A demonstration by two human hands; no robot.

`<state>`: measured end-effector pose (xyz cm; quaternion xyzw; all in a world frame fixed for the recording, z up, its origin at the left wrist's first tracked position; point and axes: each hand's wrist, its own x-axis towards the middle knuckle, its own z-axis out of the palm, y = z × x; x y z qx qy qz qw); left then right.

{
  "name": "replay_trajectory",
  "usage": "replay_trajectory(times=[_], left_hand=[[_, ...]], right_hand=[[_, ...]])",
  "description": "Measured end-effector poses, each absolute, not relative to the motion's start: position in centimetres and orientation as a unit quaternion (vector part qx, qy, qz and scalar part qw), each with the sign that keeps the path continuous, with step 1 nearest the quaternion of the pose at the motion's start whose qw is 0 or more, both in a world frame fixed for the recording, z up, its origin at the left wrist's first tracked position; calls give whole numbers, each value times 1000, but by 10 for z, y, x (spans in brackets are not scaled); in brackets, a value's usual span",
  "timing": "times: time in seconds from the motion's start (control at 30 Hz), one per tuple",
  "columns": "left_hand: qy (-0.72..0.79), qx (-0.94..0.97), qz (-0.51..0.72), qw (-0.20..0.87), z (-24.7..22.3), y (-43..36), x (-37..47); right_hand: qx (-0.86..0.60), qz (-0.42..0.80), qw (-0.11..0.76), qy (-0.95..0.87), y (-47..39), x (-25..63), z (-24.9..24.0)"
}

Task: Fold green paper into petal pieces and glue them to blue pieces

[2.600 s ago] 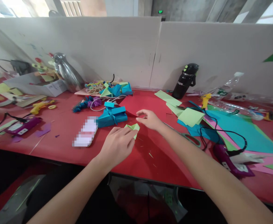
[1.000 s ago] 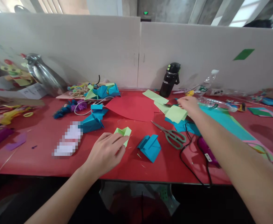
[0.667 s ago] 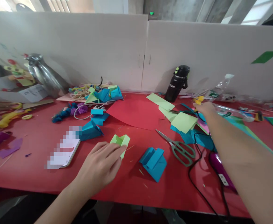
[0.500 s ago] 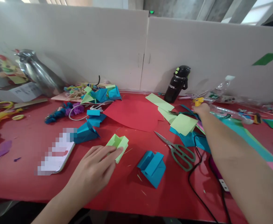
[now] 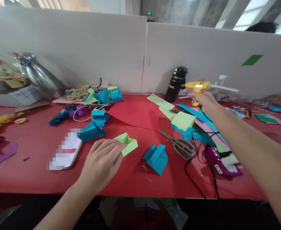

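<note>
My left hand [image 5: 106, 156] is closed around a folded light-green paper piece [image 5: 130, 146], whose open top faces up. Out to the right, my right hand [image 5: 204, 99] grips a yellow hot glue gun [image 5: 198, 88] by its handle, with a clear glue stick poking from the back. On the table between my hands lie a folded blue paper piece [image 5: 156, 158] and green-handled scissors [image 5: 178, 145]. More folded blue paper [image 5: 91, 131] sits left of my left hand, next to a phone [image 5: 67, 151].
A black bottle [image 5: 176, 84] stands by the white partition [image 5: 94, 48]. Black cables run past a purple power strip [image 5: 220, 163]. Red paper [image 5: 137, 111] and light-green sheets [image 5: 183, 120] lie mid-table. A metal jug [image 5: 38, 75] is at the back left.
My right hand has lifted the glue gun off the right side of the table. The green paper piece has turned in my left hand. The view has shifted slightly.
</note>
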<state>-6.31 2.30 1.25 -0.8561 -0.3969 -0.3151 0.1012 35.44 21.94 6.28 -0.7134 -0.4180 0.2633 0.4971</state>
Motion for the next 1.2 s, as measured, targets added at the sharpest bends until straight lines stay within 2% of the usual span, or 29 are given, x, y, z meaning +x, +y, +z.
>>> replay_trajectory(times=[0.1,0.27,0.4,0.53,0.67,0.83,0.97,1.1,1.2], left_hand=[[-399,-844,-338,121,13,21,-60],[-396,-817,-401,123,13,18,-50],[-406,-797,-428,126,14,19,-40],[-404,-788,-447,128,15,20,-30],[-417,-778,-453,125,13,18,-23],[-442,-755,-473,107,8,18,-18],[-462,-746,-476,57,0,20,-17],[-455,-757,-466,39,-8,17,-15],[-449,-764,-462,38,-7,12,-12]], right_hand=[[-638,355,509,-456,166,314,69],[-514,524,468,-491,62,261,58],[-492,572,432,-494,5,243,36],[-450,602,467,-466,-27,231,18],[-416,651,454,-444,-46,224,9],[-440,635,434,-463,-48,220,-2],[-509,581,438,-460,-44,219,-13],[-597,502,380,-498,-45,219,-13],[-609,455,378,-529,-49,217,-10]])
